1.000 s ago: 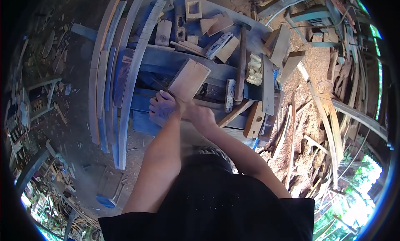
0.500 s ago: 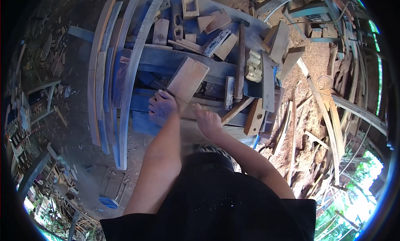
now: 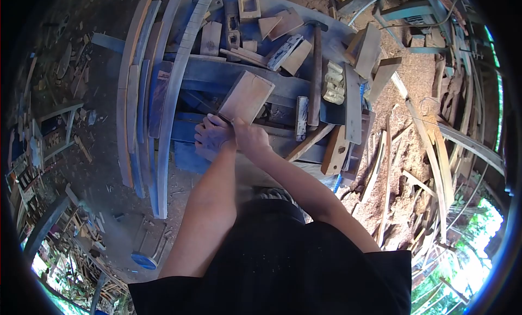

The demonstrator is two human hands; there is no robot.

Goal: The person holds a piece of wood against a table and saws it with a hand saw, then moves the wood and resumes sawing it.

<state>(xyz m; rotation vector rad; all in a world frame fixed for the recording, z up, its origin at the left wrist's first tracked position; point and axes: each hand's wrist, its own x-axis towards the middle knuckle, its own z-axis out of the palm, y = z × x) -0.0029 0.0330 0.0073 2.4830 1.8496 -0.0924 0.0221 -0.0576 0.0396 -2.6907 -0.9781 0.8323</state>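
Observation:
A pale rectangular wood block (image 3: 247, 95) lies tilted on the cluttered workbench (image 3: 217, 73) in front of me. At its near left corner is my left hand (image 3: 213, 134), its fingers curled around a thin dark piece too small to make out. My right hand (image 3: 250, 136) is closed at the block's near edge, close beside the left one. Whatever its fingers grip is hidden. The lower end of the block is partly covered by both hands.
Long curved boards (image 3: 182, 70) stand along the bench's left side. A hammer (image 3: 316, 75) lies right of the block, near a scalloped wood piece (image 3: 334, 83). Small wood blocks (image 3: 210, 38) sit at the back. Sawdust and long offcuts (image 3: 424, 146) cover the ground at right.
My right hand has moved left and slightly up, from beside the block to its near edge next to my left hand. The left hand stays nearly in place.

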